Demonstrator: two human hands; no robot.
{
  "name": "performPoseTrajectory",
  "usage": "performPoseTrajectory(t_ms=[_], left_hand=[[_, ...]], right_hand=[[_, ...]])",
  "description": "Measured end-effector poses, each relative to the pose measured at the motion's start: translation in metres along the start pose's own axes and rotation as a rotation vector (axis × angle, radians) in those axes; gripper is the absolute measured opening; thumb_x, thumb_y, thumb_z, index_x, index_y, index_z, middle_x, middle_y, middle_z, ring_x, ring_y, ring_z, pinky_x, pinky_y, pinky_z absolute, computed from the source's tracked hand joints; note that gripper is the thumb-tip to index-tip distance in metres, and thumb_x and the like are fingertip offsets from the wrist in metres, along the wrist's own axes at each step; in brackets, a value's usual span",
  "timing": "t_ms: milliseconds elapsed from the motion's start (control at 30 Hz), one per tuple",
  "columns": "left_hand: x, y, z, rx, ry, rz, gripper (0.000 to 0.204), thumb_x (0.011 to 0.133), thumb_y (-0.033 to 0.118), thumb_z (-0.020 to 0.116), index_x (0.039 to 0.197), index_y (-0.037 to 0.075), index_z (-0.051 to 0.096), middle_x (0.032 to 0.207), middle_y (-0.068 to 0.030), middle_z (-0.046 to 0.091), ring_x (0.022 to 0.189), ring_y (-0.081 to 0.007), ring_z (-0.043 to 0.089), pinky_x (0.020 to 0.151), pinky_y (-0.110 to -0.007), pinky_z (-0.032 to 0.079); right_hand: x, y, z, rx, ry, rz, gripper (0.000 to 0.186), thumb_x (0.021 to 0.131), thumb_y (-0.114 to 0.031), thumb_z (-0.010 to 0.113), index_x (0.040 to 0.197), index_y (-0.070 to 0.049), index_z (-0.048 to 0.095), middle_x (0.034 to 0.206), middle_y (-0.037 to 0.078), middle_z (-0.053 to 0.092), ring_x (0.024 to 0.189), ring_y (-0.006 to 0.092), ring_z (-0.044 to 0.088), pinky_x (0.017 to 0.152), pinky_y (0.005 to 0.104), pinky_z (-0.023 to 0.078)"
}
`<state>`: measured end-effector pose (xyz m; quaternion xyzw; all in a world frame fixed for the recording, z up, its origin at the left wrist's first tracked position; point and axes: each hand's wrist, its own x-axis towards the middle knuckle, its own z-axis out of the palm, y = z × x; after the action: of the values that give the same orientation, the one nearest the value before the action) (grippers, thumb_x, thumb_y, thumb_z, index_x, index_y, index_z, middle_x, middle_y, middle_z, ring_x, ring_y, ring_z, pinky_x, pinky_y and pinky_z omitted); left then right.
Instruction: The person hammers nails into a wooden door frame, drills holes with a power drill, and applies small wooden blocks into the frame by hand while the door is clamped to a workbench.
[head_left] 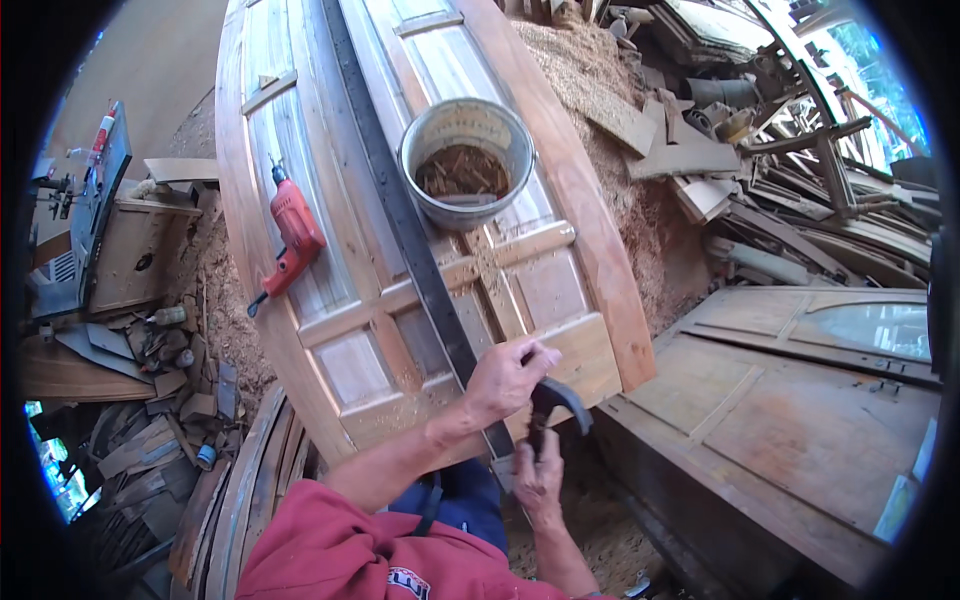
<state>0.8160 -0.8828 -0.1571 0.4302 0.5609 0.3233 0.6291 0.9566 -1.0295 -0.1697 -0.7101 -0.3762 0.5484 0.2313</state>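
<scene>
My right hand (540, 474) is wrapped round the handle of a claw hammer (557, 402), its dark curved head beside my left fingers. Just above it, my left hand (507, 382) is closed with its fingertips pressed together over the near end of a panelled wooden door (480, 400). Whatever those fingers pinch is too small or hidden to make out. A long dark metal bar (430, 290) runs lengthwise over the door and passes under my left wrist.
A metal bucket (468, 212) with brown wood bits inside stands on the door. Left of the bar lies a red power drill (293, 236). Another door with an oval pane (790, 420) lies at the right. Scrap wood (780, 200) and sawdust (575, 75) surround the work.
</scene>
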Motion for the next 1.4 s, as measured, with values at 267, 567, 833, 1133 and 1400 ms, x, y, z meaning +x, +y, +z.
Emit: performPoseTrajectory(t_ms=[267,567,833,1133,1400], left_hand=[[0.238,0.096,-0.186,1.176,-0.119,0.432,0.021,0.088,0.009,0.063,0.107,0.001,0.068,0.102,-0.02,0.072,0.099,-0.0344,0.069,0.085,-0.043,0.054],[0.322,0.041,-0.168,1.381,-0.374,0.26,0.035,0.095,0.021,0.048,0.115,0.007,0.074,0.121,-0.0164,0.071,0.109,-0.034,0.068,0.096,-0.043,0.052],[0.318,0.039,-0.159,1.409,-0.42,0.248,0.036,0.091,0.027,0.05,0.107,0.009,0.076,0.114,-0.0159,0.072,0.106,-0.0336,0.068,0.095,-0.043,0.051],[0.306,0.045,-0.149,1.647,-0.437,0.301,0.034,0.089,0.022,0.052,0.111,0.01,0.075,0.119,-0.0148,0.071,0.108,-0.0319,0.066,0.096,-0.043,0.05],[0.254,0.098,-0.171,1.121,-0.418,0.315,0.029,0.079,0.023,0.077,0.099,0.003,0.069,0.094,-0.0182,0.072,0.092,-0.0356,0.068,0.084,-0.042,0.052]], right_hand=[[0.089,-0.014,-0.136,-1.107,0.069,-0.091,0.026,0.098,-0.028,0.057,0.112,-0.007,0.061,0.089,0.024,0.07,0.081,0.0469,0.068,0.071,0.0571,0.053],[0.143,-0.051,-0.114,-1.413,-0.116,0.12,0.025,0.096,-0.03,0.06,0.096,-0.006,0.066,0.081,0.023,0.072,0.079,0.0411,0.072,0.071,0.0532,0.056],[0.149,-0.045,-0.126,-1.338,-0.112,0.087,0.027,0.093,-0.032,0.064,0.092,-0.005,0.066,0.08,0.023,0.071,0.08,0.0422,0.071,0.074,0.0532,0.055],[0.124,-0.027,-0.134,-1.298,0.004,0.024,0.023,0.092,-0.03,0.065,0.093,-0.007,0.064,0.077,0.021,0.071,0.074,0.0414,0.071,0.069,0.0533,0.056],[0.113,-0.01,-0.136,-1.215,0.071,-0.019,0.023,0.092,-0.03,0.065,0.091,-0.007,0.063,0.076,0.021,0.07,0.072,0.0409,0.071,0.066,0.052,0.056]])
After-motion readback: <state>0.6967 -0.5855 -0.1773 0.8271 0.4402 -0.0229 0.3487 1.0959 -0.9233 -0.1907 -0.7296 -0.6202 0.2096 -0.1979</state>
